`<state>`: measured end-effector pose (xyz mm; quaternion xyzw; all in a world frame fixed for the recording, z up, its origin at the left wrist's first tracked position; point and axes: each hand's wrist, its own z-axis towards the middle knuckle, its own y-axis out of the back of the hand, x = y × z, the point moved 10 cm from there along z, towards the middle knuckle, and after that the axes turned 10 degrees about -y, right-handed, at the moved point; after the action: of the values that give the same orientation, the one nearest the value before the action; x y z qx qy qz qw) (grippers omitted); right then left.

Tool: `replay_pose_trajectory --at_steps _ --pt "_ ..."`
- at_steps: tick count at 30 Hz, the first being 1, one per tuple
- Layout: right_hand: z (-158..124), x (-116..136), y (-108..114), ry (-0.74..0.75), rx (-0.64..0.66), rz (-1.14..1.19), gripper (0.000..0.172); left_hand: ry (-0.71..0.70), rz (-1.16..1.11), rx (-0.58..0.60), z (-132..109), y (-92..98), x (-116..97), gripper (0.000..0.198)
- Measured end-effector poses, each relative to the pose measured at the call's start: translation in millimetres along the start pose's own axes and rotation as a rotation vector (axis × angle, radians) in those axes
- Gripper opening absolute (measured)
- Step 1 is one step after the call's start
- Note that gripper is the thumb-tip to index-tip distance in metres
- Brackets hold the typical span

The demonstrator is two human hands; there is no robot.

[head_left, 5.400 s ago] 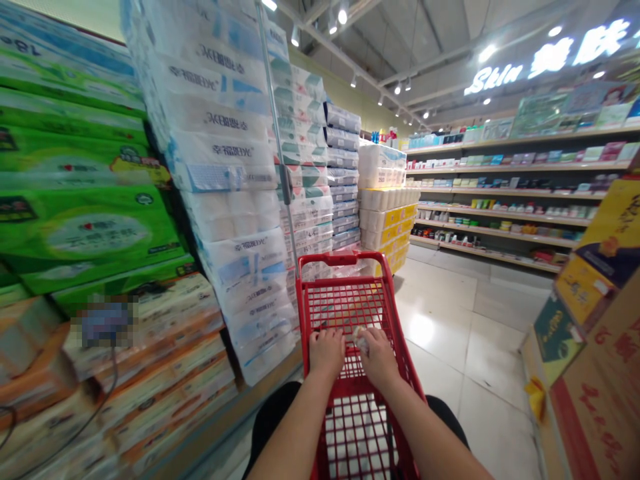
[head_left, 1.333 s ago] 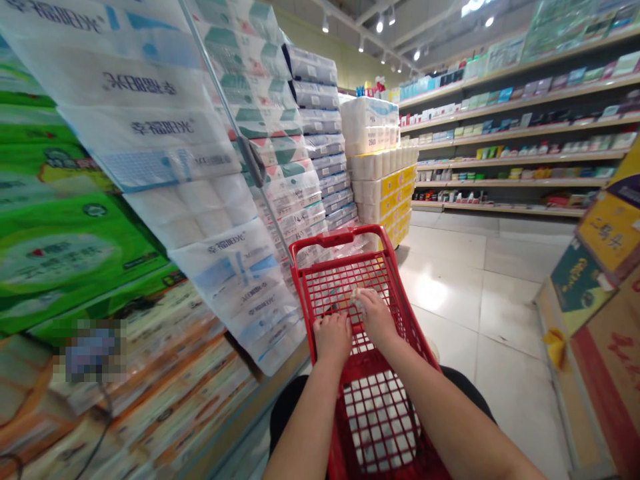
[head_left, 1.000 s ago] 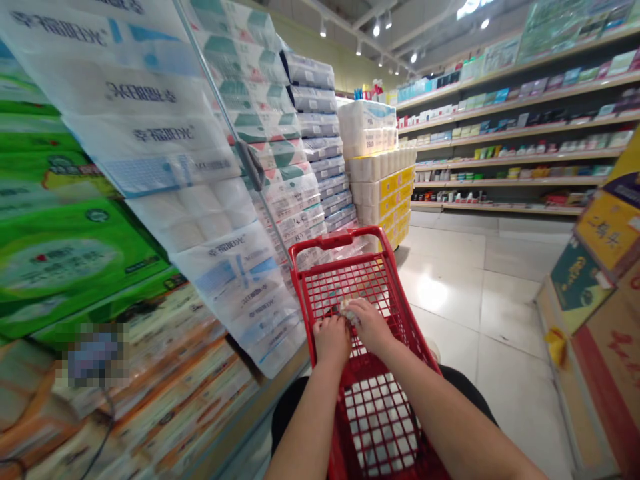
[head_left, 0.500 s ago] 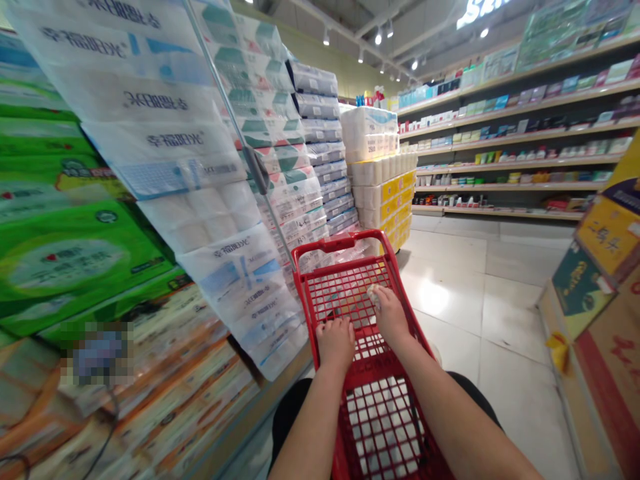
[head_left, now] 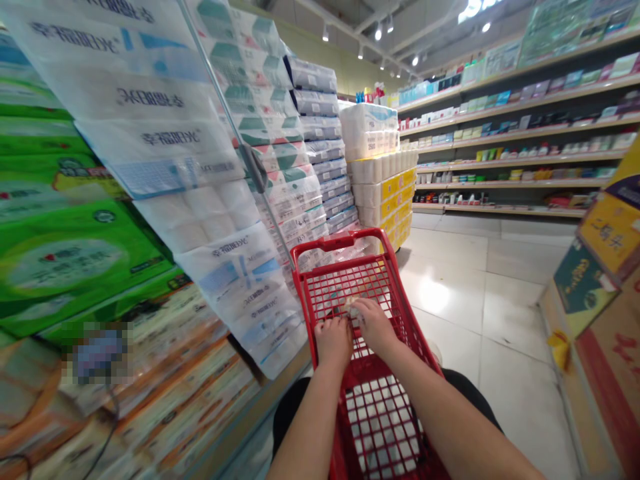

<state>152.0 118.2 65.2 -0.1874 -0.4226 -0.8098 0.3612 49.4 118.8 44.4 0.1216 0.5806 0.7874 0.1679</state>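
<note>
Stacked goods and lit shelving fill this shop aisle, with spotlights (head_left: 378, 32) under the ceiling and pale floor tiles (head_left: 445, 263) below. At far left rise bright green packs (head_left: 65, 253), over orange-and-white packs (head_left: 180, 393); a pixelated object (head_left: 100, 353) with a dark cable (head_left: 113, 403) shows in front of these. Next leans a column of white-and-blue packs (head_left: 233, 260), with a slim metal pole (head_left: 215, 77) crossing beside it. Behind come grey-blue packs (head_left: 327, 168), then a yellow-and-white pile (head_left: 395, 193).

At the middle sits a red cart (head_left: 370, 369), its handle (head_left: 336, 243) at the far end and black-clad legs (head_left: 290, 410) around its near part. Over its left side lies the left hand (head_left: 334, 340), fingers curled at the red grid; whether it grips a bar I cannot tell. Just beside it, the right hand (head_left: 376, 325) pinches a pale crumpled wad (head_left: 353, 304) between its fingers, above the mesh.

Further right, long shelves (head_left: 515, 211) carry small bottles and boxes. At the right edge stand a yellow box (head_left: 607, 230), a dark green box (head_left: 580, 283) and a reddish carton (head_left: 617, 360)
</note>
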Motion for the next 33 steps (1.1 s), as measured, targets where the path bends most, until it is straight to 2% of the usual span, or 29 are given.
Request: replay_pose_trajectory --at_steps 4,7,11,16,20,23,26,31,33 --pt "6 -26 36 -0.139 -0.224 -0.108 0.046 0.003 0.004 -0.037 0 -1.5 1 0.034" --pt "5 -39 51 -0.208 -0.297 -0.169 0.047 0.01 0.005 -0.042 0 -3.5 2 0.035" --pt "5 -36 33 -0.173 -0.171 -0.16 0.044 0.015 0.006 -0.039 -1 -2.6 1 0.035" --pt "-1 -6 7 -0.039 -0.007 -0.061 0.043 0.029 0.009 0.011 -2 -0.3 0 0.034" --pt "-6 13 -3 0.034 0.065 -0.003 0.04 0.019 0.003 0.058 -2 -1.1 0 0.028" --pt "-7 15 -5 0.044 0.082 0.012 0.039 0.007 0.004 0.047 -1 -0.4 0 0.027" --pt "-1 3 6 -0.006 0.0 0.012 0.043 0.004 0.001 0.016 -1 0.2 0 0.031" --pt "6 -40 46 -0.214 -0.282 -0.062 0.045 0.025 -0.004 -0.009 -1 -1.9 1 0.036" --pt "7 -50 48 -0.247 -0.291 -0.08 0.046 0.027 -0.007 -0.015 -1 -2.7 1 0.036"
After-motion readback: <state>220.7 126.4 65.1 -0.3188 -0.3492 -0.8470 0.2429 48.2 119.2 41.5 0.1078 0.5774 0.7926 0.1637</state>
